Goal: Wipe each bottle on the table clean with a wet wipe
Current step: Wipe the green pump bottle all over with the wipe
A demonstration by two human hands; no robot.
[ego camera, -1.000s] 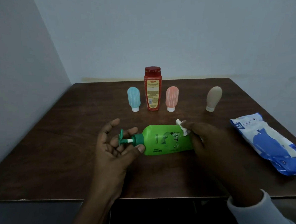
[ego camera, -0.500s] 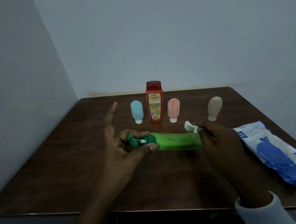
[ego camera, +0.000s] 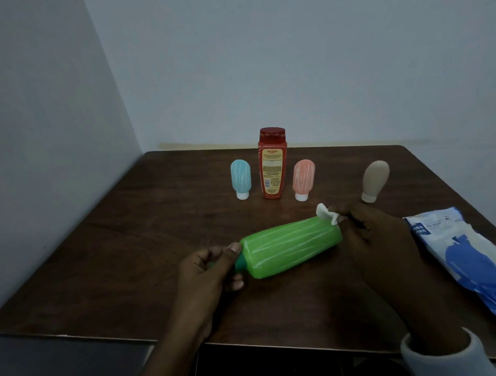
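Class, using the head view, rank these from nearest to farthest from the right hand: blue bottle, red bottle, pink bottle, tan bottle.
Measured from the right hand:
1. Tan bottle, just behind the hand, far right of the row.
2. Pink bottle, right of the red one.
3. Red bottle, the tall one in the middle.
4. Blue bottle, leftmost.

Facing a room corner. The left wall (ego camera: 39,113) and back wall (ego camera: 305,53) are both plain, pale grey-blue, and meet in a vertical seam ahead of me. A table (ego camera: 122,247) is set close into that corner; whether it touches either wall, I cannot tell. Its top is dark brown wood grain, with a thin pale lip along the near edge. A yellowish strip (ego camera: 209,145) runs along the foot of the back wall, just past the far edge. The floor (ego camera: 63,370) below the near edge is dark grey. Light is dim and even, shadows soft.
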